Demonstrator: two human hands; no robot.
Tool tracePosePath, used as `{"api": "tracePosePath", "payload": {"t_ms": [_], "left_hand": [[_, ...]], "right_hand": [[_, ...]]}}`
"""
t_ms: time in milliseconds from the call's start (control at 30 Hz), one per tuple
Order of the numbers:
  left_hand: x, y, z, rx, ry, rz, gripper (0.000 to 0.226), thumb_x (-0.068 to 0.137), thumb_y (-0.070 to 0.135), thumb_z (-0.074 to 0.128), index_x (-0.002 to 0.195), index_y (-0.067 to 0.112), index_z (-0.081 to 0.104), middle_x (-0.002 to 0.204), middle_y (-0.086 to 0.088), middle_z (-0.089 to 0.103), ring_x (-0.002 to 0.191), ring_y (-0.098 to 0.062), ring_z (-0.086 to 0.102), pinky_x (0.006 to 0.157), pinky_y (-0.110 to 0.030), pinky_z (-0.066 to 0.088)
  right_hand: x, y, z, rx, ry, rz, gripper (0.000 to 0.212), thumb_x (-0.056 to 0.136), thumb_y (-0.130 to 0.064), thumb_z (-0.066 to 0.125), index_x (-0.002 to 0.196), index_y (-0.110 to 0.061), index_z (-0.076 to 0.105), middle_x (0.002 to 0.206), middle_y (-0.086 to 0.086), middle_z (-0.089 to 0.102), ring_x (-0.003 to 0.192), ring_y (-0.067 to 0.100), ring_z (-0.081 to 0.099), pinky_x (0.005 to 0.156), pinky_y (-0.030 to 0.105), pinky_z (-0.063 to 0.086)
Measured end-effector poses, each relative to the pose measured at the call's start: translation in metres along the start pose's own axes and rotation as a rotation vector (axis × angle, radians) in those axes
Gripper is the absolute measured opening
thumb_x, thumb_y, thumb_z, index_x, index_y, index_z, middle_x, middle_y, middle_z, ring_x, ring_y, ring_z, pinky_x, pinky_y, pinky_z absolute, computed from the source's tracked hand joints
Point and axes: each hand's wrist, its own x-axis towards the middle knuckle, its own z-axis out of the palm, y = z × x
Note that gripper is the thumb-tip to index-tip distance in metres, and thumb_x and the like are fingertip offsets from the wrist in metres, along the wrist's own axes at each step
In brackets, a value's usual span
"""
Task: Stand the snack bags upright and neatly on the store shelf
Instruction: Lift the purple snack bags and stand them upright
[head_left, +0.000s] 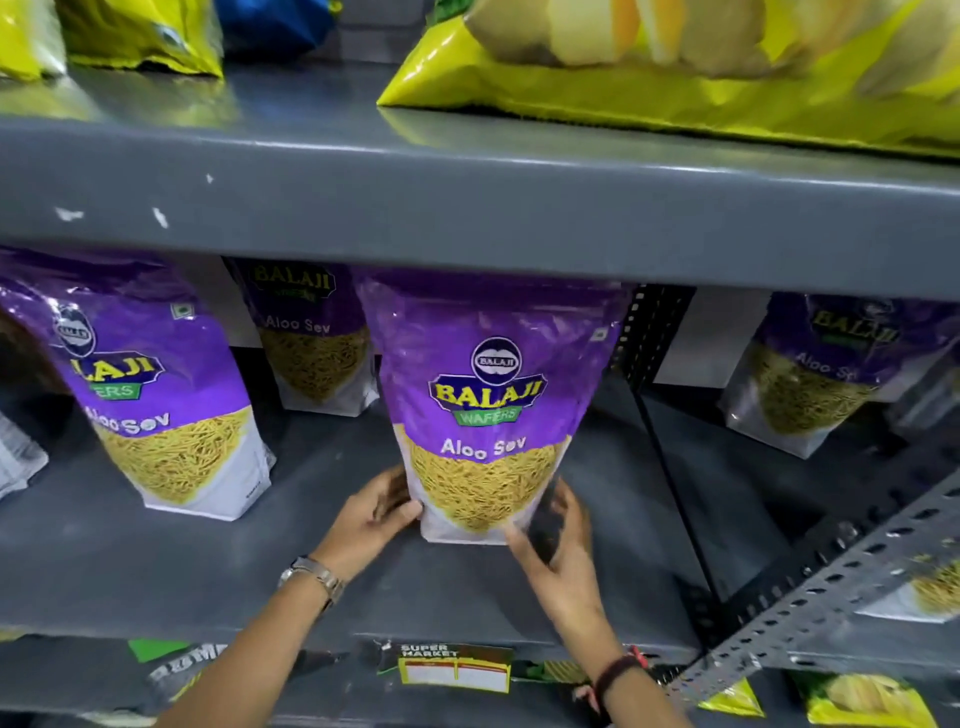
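Note:
A purple Aloo Sev snack bag (488, 400) stands upright in the middle of the grey shelf (218, 561). My left hand (376, 512) grips its lower left corner and my right hand (558, 545) holds its lower right side. To the left stands a second purple bag (156, 395), leaning a little. A third bag (311, 338) stands further back between them. Beyond the shelf upright, a fourth purple bag (826, 374) leans in the right bay.
The upper shelf edge (467, 208) overhangs the bag tops, with yellow chip bags (675, 67) lying on it. A perforated metal upright (831, 587) slants across the right. A price label (454, 670) hangs on the shelf's front lip. More bags sit below.

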Motion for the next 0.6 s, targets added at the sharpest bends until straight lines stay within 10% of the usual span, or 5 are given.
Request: {"api": "tracePosePath", "payload": {"t_ms": [67,233,600], "left_hand": [[-0.001,-0.005,0.005,0.040,-0.063,-0.027,0.057,0.077,0.002,0.063,0.122,0.023,0.037,0.128,-0.008,0.051,0.118,-0.020,0.049,0.102,-0.033,0.037],[0.006,-0.011,0.016,0.386,0.034,-0.067,0.064,0.070,0.016,0.072,0.126,0.013,0.039,0.128,-0.010,0.054,0.118,-0.027,0.047,0.099,-0.038,0.039],[-0.005,-0.013,0.067,0.565,0.166,0.014,0.048,0.066,0.031,0.074,0.102,0.007,0.052,0.111,-0.009,0.066,0.105,-0.028,0.056,0.106,-0.040,0.027]], "right_hand": [[0.009,-0.001,-0.003,-0.124,-0.079,-0.020,0.078,0.066,-0.034,0.077,0.129,-0.037,0.030,0.121,-0.022,0.041,0.111,-0.015,0.039,0.087,0.004,0.034],[0.027,0.000,-0.008,-0.324,-0.208,0.044,0.072,0.065,-0.026,0.077,0.125,-0.021,0.037,0.130,0.002,0.051,0.122,0.022,0.045,0.103,0.041,0.039],[0.018,0.007,-0.053,-0.409,-0.120,0.093,0.070,0.062,-0.014,0.079,0.122,-0.020,0.043,0.125,0.007,0.057,0.116,0.026,0.048,0.092,0.035,0.041]]}}
